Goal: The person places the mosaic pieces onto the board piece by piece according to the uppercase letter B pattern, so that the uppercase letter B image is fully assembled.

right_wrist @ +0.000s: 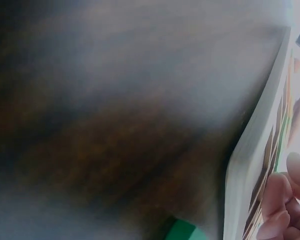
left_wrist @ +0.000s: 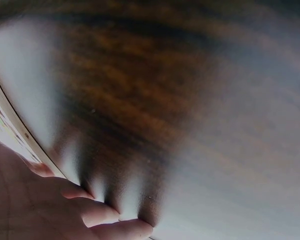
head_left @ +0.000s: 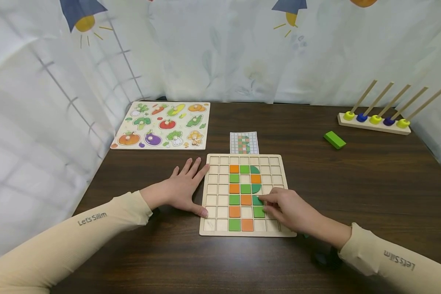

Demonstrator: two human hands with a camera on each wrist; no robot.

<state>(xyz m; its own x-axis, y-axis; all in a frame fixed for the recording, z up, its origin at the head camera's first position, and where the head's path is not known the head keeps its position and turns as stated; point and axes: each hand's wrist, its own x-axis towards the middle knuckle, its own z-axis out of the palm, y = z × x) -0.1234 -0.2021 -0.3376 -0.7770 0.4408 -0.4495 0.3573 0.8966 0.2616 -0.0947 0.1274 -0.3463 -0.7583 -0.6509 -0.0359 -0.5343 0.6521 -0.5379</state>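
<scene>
A wooden grid board (head_left: 212, 224) lies on the dark table, its middle columns filled with orange squares (head_left: 234, 169), light green squares (head_left: 234, 199) and dark green rounded pieces (head_left: 255, 169). My left hand (head_left: 180, 190) spreads its fingers at the board's left side, thumb on the rim and index fingertip at the upper left edge. Over the board's right part is my right hand (head_left: 290, 208). Its index fingertip touches a dark green tile (head_left: 256, 201), with the thumb just below, beside a light green square (head_left: 259, 212). The right palm is hidden from the head view.
A pattern card (head_left: 244, 143) lies behind the board. A vegetable knob puzzle (head_left: 158, 125) is at the back left. At the back right stand a peg stacker (head_left: 375, 122) and a green block (head_left: 334, 139). A dark green piece (right_wrist: 182, 230) lies on the table near the right wrist.
</scene>
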